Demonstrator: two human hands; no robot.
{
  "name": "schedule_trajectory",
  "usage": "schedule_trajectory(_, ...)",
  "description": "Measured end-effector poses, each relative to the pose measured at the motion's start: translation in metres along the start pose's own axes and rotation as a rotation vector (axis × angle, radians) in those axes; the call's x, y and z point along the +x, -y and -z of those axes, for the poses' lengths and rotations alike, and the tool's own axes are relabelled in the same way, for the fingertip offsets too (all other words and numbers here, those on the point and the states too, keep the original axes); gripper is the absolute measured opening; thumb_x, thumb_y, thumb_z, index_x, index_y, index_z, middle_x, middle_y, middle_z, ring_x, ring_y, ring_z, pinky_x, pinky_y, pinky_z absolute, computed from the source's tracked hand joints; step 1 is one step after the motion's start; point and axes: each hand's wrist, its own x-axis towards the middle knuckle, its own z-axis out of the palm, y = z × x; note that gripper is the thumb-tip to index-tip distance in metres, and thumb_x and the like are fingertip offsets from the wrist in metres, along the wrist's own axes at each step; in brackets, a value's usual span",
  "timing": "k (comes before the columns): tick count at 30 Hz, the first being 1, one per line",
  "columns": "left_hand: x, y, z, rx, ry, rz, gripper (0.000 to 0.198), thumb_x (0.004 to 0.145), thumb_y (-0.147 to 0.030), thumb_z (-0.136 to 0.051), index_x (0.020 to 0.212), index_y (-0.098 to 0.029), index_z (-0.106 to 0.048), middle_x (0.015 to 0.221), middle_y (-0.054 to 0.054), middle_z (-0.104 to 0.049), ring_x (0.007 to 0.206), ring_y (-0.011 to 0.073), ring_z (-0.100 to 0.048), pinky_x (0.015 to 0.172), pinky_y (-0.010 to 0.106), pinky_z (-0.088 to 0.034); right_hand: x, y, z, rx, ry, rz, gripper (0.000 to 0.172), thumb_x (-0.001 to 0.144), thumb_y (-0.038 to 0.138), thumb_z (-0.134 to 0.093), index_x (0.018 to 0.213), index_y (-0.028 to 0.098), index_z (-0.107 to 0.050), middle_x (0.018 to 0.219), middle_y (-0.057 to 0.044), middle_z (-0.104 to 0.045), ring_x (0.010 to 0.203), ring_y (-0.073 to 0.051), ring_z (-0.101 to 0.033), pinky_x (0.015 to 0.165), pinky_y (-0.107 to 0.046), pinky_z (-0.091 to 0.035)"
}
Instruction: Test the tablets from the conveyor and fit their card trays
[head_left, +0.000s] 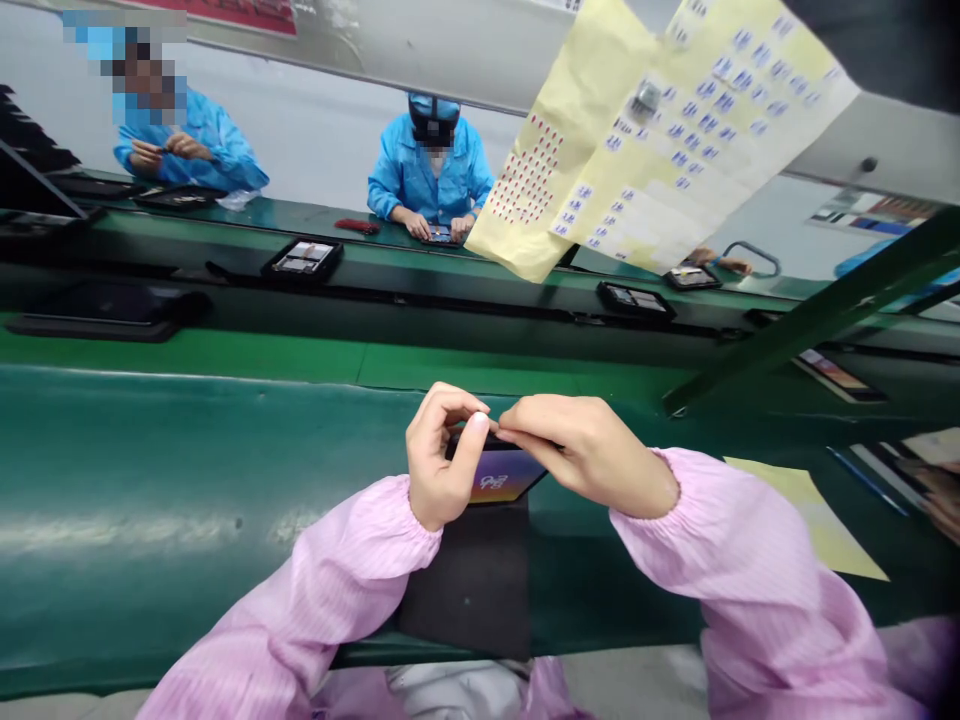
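we note the left hand (439, 458) curled around the left edge of a small phone (502, 477), fingertips pinched at its top. phone tilts up above a dark mat (469, 585) on the green belt (150, 470). right hand (592, 452) pinches the same top edge, fingers nearly closed.

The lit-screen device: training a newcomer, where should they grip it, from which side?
Probably its thin side edges, from left and right: the device is tilted up off the dark pad, screen toward the person, so edge grips spare the screen. The left hand holds its left edge, the right hand pinches the top.
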Motion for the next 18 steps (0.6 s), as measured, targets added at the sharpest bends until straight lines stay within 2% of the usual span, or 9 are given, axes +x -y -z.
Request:
schedule_trajectory(8, 0.0039, 0.0020, 0.0004, -0.036, 0.009, 0.047, 0.004, 0.091, -0.021, -0.055, 0.091, -0.019, -0.058, 0.088, 0.000, -0.052, 0.069, 0.0092, -0.062, 0.065, 0.023, -0.048, 0.0041, -0.0046, 0.0000, 0.072, 0.013, -0.068, 0.019, 0.097, 0.026, -0.045, 0.090, 0.020, -0.062, 0.085, -0.002, -0.070, 0.076, -0.012, -0.063, 0.068, -0.021, -0.043)
schedule_trajectory(15, 0.0033, 0.0023, 0.0001, 0.003, -0.004, 0.054, 0.006, 0.091, -0.024, -0.056, 0.091, -0.019, -0.059, 0.087, 0.001, -0.053, 0.071, 0.0100, -0.059, 0.065, 0.024, -0.047, 0.0041, -0.0035, 0.0004, 0.099, 0.009, -0.096, 0.012, 0.096, 0.027, -0.049, 0.093, 0.020, -0.058, 0.088, 0.000, -0.070, 0.069, -0.010, -0.062, 0.063, -0.020, -0.042)
schedule_trajectory(18, 0.0055, 0.0005, -0.0003, -0.006, -0.002, 0.066, 0.007, 0.091, -0.026, -0.056, 0.091, -0.020, -0.059, 0.087, 0.000, -0.053, 0.068, 0.0098, -0.060, 0.065, 0.024, -0.048, 0.0064, -0.0015, 0.0059, 0.095, 0.010, -0.081, 0.014, 0.096, 0.029, -0.049, 0.092, 0.020, -0.059, 0.085, 0.000, -0.070, 0.066, -0.011, -0.061, 0.061, -0.021, -0.042)
